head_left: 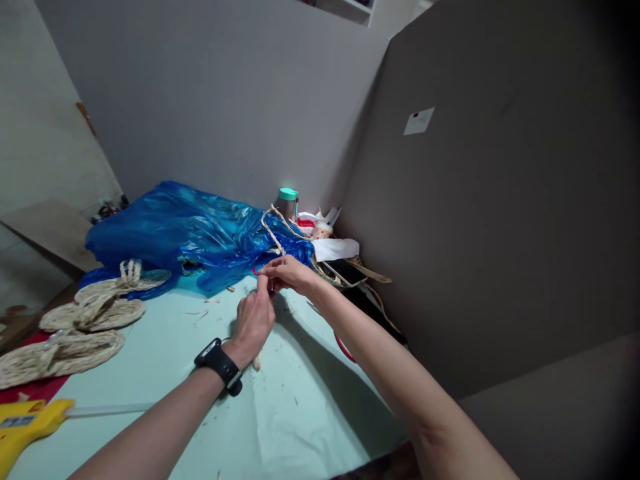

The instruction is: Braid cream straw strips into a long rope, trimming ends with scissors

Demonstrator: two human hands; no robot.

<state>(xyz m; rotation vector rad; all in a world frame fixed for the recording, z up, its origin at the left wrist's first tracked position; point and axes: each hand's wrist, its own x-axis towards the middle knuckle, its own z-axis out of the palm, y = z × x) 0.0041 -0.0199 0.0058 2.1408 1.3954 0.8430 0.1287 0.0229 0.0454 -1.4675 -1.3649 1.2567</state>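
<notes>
My left hand (256, 313), with a black watch (220, 363) at its wrist, is closed over the middle of the table. Just above it, my right hand (287, 273) is pinched, its fingertips meeting those of the left. A small red piece (255, 271) shows at the right fingertips; its kind is too small to tell. A braided straw cord (273, 230) rises behind the right hand, beside a blue plastic bag (200, 220). Whatever lies between the left fingers is hidden.
Woven straw sandals (65, 353) lie at the left, near a yellow glue gun (30, 427). Behind my hands stand a steel bottle with a green lid (288, 195) and a paper cup (323, 231). A phone (345, 272) lies by the grey partition (475, 200). Straw scraps dot the pale green tabletop (300, 413).
</notes>
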